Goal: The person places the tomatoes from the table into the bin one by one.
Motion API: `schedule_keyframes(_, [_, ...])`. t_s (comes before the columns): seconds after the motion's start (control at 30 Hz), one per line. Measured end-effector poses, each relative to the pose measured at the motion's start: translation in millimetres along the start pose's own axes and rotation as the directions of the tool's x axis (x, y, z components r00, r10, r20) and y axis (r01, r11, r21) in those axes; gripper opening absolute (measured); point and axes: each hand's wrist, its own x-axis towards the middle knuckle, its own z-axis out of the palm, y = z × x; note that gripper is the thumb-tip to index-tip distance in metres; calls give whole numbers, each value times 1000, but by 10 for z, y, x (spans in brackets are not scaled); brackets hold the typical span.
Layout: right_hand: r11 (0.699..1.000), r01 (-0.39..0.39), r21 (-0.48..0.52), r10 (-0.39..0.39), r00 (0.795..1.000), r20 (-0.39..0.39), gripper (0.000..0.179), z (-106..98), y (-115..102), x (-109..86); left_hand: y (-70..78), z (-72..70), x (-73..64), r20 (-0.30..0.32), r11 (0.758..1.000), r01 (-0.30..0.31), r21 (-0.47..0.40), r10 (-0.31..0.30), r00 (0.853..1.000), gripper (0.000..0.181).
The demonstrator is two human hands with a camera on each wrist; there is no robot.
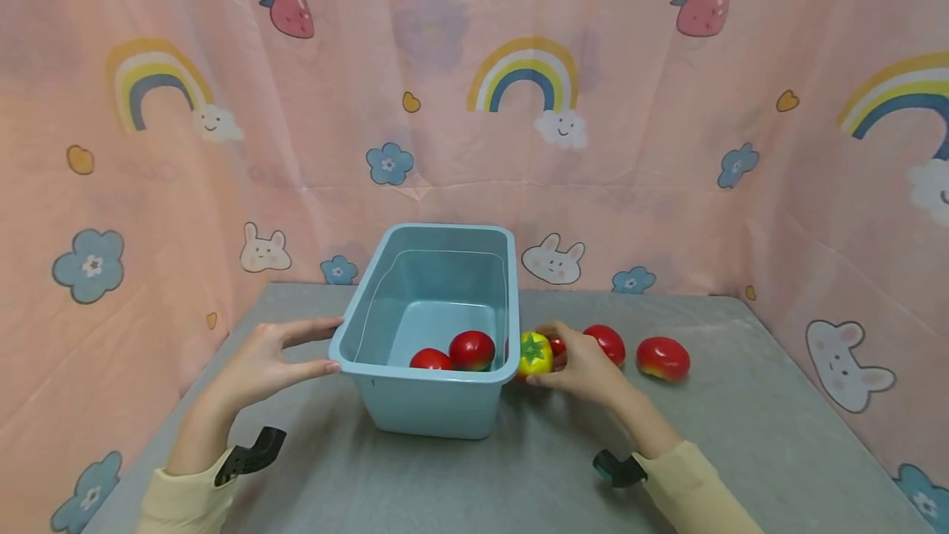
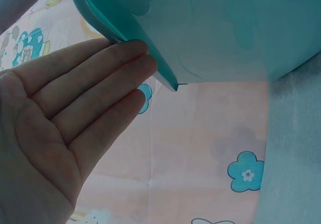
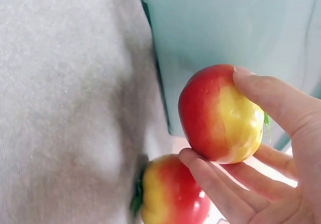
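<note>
My right hand (image 1: 586, 365) pinches a red and yellow tomato (image 3: 215, 116) between thumb and fingers, close beside the right wall of a light blue plastic bin (image 1: 426, 402). The green star-shaped top of this tomato faces up in the head view. Inside the bin, toward its near end, lie two red tomatoes (image 1: 472, 350). At the bin's left rim, my left hand (image 2: 85, 98) has its fingers straight, with the fingertips against the rim. Past my right hand sits a red tomato (image 1: 606, 343), partly hidden by that hand.
Farther right on the grey table (image 1: 741, 435) lies another red tomato (image 1: 662, 358). In the right wrist view, a tomato (image 3: 173, 189) rests on the table just below the held one. A pink patterned cloth (image 1: 474, 188) hangs behind the table and along its sides.
</note>
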Motion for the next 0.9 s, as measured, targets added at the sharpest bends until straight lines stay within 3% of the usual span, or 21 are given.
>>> schedule_keyframes(0.47, [1000, 6, 28, -5, 998, -58, 76, -212, -24, -131, 12, -11, -1, 3, 1000, 10, -5, -10, 1000, 55])
schedule_keyframes(0.73, [999, 40, 4, -40, 997, -69, 76, -323, -40, -152, -1, -8, -1, 3, 1000, -3, -4, 3, 1000, 53])
schedule_keyframes(0.9, [998, 52, -20, -53, 996, -74, 77, -406, -104, -157, 0, -1, 4, 1, 1000, 19, -1, -19, 1000, 54])
